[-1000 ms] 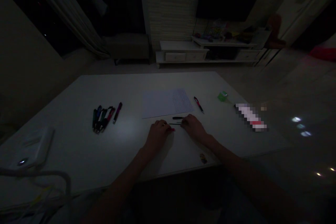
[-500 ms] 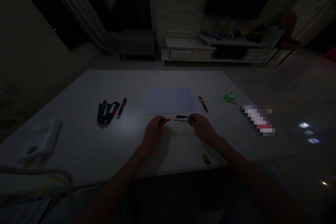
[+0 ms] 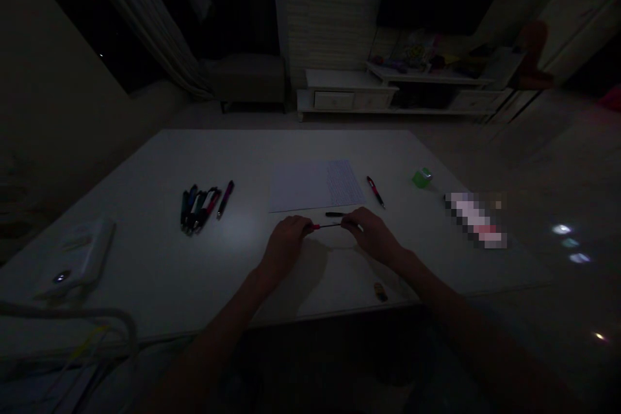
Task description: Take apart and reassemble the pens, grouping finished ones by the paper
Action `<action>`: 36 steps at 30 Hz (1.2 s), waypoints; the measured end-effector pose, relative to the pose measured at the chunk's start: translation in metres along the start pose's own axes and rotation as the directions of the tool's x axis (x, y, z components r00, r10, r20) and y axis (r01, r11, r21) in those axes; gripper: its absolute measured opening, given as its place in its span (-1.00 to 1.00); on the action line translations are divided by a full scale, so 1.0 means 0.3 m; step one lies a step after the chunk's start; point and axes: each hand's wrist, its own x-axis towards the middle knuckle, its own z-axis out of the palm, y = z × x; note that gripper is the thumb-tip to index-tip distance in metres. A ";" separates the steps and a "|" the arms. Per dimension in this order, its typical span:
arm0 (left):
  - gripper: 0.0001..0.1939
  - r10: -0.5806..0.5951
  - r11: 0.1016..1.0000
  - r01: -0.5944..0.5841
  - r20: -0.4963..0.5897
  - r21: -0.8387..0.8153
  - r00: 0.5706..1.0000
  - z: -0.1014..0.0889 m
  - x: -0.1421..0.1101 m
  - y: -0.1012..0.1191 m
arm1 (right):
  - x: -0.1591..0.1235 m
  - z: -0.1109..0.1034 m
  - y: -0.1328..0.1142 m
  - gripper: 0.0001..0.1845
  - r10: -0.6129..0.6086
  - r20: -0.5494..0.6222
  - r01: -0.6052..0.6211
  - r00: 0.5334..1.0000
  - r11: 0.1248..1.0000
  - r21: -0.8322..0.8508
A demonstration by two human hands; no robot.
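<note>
Slender pen part [image 3: 326, 226], black with a red end, spans the gap between the two hands near the middle of the worktop [image 3: 140, 220], just below the lower edge of a sheet of paper [image 3: 301, 186]. Left hand [image 3: 285, 246] closes on the red end; right hand [image 3: 371, 236] closes on the opposite end. Dim light hides the exact finger placement, and whether the part clears the surface cannot be told. Judged from its thinness, the part is light and fairly stiff, but could bend or snap under force at mid-length, so it is best held near its ends. A short black pen piece [image 3: 334, 214] lies just beyond it, touching neither hand. Right of the paper lies a red-and-black pen [image 3: 376, 192]; a green block [image 3: 422, 178] sits near the right edge. Left of centre, a bundle of pens [image 3: 198, 209] lies beside a single magenta pen [image 3: 226, 199]. A white plastic box [image 3: 80, 252] and a cable [image 3: 72, 314] occupy the left edge.
</note>
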 end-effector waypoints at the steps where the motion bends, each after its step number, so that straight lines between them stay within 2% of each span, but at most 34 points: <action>1: -0.87 0.029 0.999 -0.030 0.021 0.031 0.999 -0.003 -0.002 0.007 | 0.001 0.005 0.001 -0.88 -0.019 -0.001 0.019 1.000 1.000 0.017; 7: -0.86 0.103 0.990 -0.114 0.122 0.087 0.987 0.003 -0.020 0.030 | -0.004 0.019 -0.007 -0.90 -0.020 -0.058 0.027 0.998 0.993 0.113; 13: -0.84 0.022 0.993 -0.034 0.102 0.114 0.995 0.010 -0.025 0.037 | -0.005 0.015 -0.026 -0.91 0.003 -0.037 0.002 0.999 0.990 0.140; 19: -0.82 0.004 0.997 -0.020 0.199 0.076 0.980 0.017 -0.027 0.048 | -0.001 0.015 -0.019 -0.90 -0.038 -0.079 0.047 0.996 0.993 0.111; 23: -0.82 0.018 0.986 -0.053 0.209 0.161 0.978 0.013 -0.018 0.065 | 0.003 0.009 -0.045 -0.90 0.089 -0.049 -0.079 0.995 0.981 0.178; 27: -0.82 0.048 0.955 -0.120 0.258 0.271 0.965 0.001 -0.009 0.073 | 0.013 -0.002 -0.074 -0.85 0.210 0.073 -0.222 0.975 0.933 0.284; 29: -0.83 0.032 0.954 -0.110 0.272 0.280 0.962 -0.003 -0.008 0.069 | 0.020 -0.011 -0.063 -0.82 0.225 0.124 -0.255 0.966 0.904 0.345; 31: -0.79 -0.012 0.967 -0.053 0.253 0.251 0.967 -0.004 -0.011 0.056 | 0.026 -0.018 -0.027 -0.75 0.258 0.113 -0.282 0.959 0.884 0.373; 34: -0.73 -0.074 0.982 0.043 0.162 0.186 0.984 -0.001 -0.015 0.028 | 0.028 -0.006 0.046 -0.75 0.312 -0.023 -0.297 0.950 0.921 0.250; 36: -0.73 -0.080 0.983 0.058 0.123 0.172 0.989 0.001 -0.018 0.009 | 0.024 0.027 0.083 -0.80 0.297 -0.057 -0.287 0.953 0.948 0.139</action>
